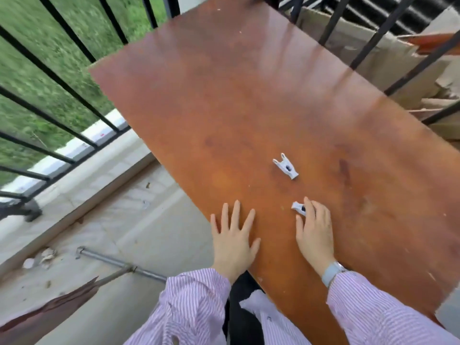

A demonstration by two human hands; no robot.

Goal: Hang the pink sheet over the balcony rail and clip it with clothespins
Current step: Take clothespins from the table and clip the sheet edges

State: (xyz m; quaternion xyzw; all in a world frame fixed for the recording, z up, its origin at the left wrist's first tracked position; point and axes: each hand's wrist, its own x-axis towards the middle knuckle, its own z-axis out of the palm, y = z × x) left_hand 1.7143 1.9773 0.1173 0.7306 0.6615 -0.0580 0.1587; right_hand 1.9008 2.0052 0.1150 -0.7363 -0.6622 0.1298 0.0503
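Left hand flat on the table edge, fingers spread, holding nothing. Right hand pinches a white clothespin on the tabletop. Second clothespin lies free farther out. Rail left of the table. Sheet not seen.

Pale grey clothespin flat on brown tabletop; second clothespin pinched in right hand.
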